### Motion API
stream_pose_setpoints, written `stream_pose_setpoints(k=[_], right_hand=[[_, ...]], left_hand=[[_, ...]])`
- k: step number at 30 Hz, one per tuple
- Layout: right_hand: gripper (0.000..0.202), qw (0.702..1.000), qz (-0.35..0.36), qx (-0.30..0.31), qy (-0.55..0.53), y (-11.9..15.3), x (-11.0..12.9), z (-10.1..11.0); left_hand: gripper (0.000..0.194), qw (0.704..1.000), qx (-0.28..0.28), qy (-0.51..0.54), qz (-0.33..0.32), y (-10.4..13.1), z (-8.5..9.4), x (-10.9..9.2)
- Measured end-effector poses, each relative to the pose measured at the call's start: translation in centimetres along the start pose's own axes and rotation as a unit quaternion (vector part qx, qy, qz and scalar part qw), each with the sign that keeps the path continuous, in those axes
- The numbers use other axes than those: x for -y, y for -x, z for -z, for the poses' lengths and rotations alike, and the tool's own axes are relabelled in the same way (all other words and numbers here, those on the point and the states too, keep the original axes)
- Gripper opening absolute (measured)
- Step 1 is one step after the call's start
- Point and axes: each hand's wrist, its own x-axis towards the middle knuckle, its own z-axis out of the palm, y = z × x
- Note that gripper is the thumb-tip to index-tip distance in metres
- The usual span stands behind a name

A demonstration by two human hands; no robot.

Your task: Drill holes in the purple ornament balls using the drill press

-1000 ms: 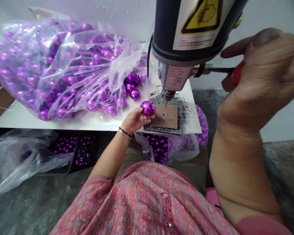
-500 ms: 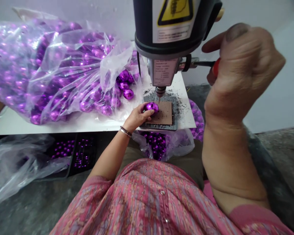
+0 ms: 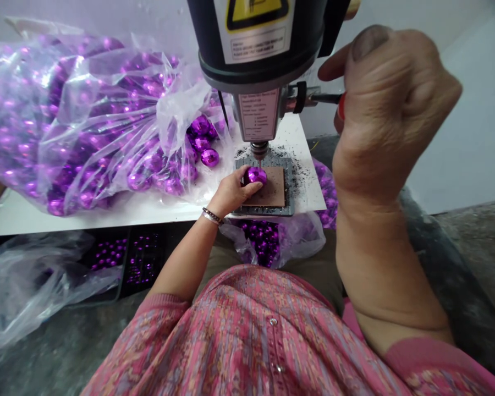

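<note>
One faceted purple mirror-ball bauble sits in my left hand, fingers closed around its side, over a brown board and right at the bit of a drill press. Whether the bit's tip touches the bauble, I cannot tell from my feed. At the machine's side, I have the right hand raised, fingers curled around the red knob of a black lever, one digit pointing toward the dark motor housing. The board lies on a gray base plate near the front edge of a white tabletop, dark shavings scattered about. Left of the drill, I see a clear plastic bag bulging with similar baubles, several loose baubles at its mouth. Below the tabletop's edge, a second plastic bag holds more; farther left, crumpled plastic drapes beside a black container of purple pieces.
</note>
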Motion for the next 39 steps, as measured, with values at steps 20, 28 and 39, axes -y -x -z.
stream_pose_setpoints(k=[20,28,39], right_hand=[[0.028,0.998,0.033,-0.013,0.058,2.5,-2.2,0.6],[0.030,0.995,0.072,-0.021,0.067,3.4,-3.5,0.7],[0.031,0.989,0.098,-0.052,0.095,4.0,-4.5,0.7]], left_hand=[[0.034,0.998,-0.002,-0.031,-0.051,-0.7,-1.6,-0.3],[0.037,0.998,-0.006,-0.019,-0.056,-0.7,-1.8,0.4],[0.037,0.997,-0.033,-0.020,-0.065,-0.7,-2.4,0.8]])
